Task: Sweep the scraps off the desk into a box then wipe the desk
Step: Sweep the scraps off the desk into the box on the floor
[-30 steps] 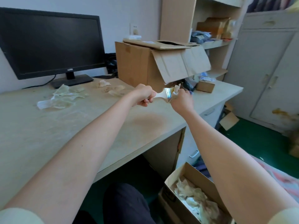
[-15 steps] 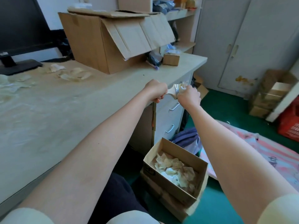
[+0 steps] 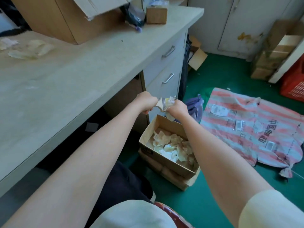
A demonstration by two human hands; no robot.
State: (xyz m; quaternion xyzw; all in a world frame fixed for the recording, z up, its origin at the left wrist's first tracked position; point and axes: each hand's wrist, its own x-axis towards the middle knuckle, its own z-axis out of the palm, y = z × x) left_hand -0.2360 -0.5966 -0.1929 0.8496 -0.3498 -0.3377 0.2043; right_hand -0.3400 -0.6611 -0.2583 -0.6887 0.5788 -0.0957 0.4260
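Above the box [image 3: 166, 159] of scraps [image 3: 171, 146] on the floor, my left hand [image 3: 145, 102] grips the brush [image 3: 162, 104] handle, my right hand [image 3: 177, 108] clutches scraps at its bristles.

1. The pale wooden desk [image 3: 69, 83] carries a large cardboard box [image 3: 54, 15], a small brown box [image 3: 156, 14] and pale scraps [image 3: 31, 50] near its back left.
2. The green floor [image 3: 218, 79] carries an open box [image 3: 166, 159] holding scraps, a striped sack [image 3: 256, 127] and stacked cartons [image 3: 269, 61].

Green floor [image 3: 213, 203], grey cabinet doors [image 3: 243, 22] stained near the bottom, drawer unit [image 3: 164, 66] with metal handles, striped woven sack [image 3: 246, 129] spread flat, red crate [image 3: 294, 83] at right
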